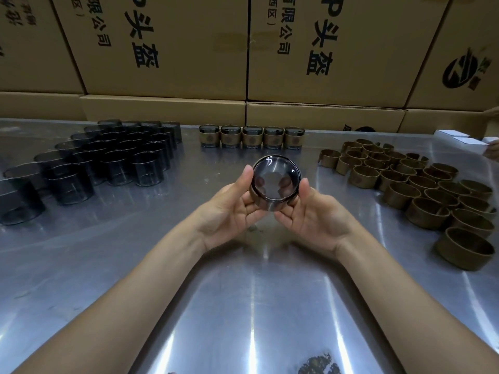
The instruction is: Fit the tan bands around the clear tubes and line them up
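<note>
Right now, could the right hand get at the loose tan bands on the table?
Probably not yet: the right hand and left hand both hold a tube. Nothing blocks the way to the tan bands.

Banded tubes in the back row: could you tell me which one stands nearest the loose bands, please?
The rightmost banded tube of the five; the loose bands lie to the right, so the other four stand farther away.

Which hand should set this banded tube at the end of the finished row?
Probably the right hand: the finished row's open end lies on its side, past the last banded tube.
</note>
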### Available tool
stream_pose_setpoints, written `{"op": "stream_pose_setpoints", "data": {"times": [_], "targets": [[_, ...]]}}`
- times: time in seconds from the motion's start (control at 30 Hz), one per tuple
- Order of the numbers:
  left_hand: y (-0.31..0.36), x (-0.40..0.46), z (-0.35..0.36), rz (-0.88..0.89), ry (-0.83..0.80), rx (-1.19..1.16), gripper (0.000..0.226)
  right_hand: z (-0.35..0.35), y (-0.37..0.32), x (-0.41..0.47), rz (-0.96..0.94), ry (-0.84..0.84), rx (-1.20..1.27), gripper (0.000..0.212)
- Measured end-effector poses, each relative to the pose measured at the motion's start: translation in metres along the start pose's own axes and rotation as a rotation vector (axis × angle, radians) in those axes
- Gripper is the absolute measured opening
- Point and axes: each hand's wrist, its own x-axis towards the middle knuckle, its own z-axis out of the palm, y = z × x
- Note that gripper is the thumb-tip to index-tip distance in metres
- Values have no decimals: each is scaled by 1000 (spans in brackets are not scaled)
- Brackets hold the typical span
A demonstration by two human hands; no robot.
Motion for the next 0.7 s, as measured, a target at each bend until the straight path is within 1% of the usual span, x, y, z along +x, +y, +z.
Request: {"op": "stream_pose_setpoints", "data": {"times": [0.1,0.27,0.37,0.4,0.43,0.5,0.53,0.6,0.63,0.7], "targets": [[0,0,2,20,-41,12,67,2,0,-1,-24,9,17,62],[-1,-1,6,64,-82,34,61,2,-2,-4,-36,23,44,64],[2,-2,4,76,-39,7,63,4,-5,-5,-31,-2,52,63],[3,-3,3,71,-10,6,64,4,-5,-4,-27,2,50,65],[6,-4,4,64,28,9,65,7,-6,-4,-13,34,41,70],[7,-4,8,62,161,72,76,16,-4,0,18,196,-35,79],[6,-3,13,85,242,149,74,22,-1,4,12,311,-108,73],[1,-2,27,177,343,299,63,34,6,10,-74,503,-211,52],[-3,0,31,242,384,353,59,37,10,12,-131,568,-231,48],[-11,1,36,380,460,459,58,42,15,14,-220,654,-267,51]]}}
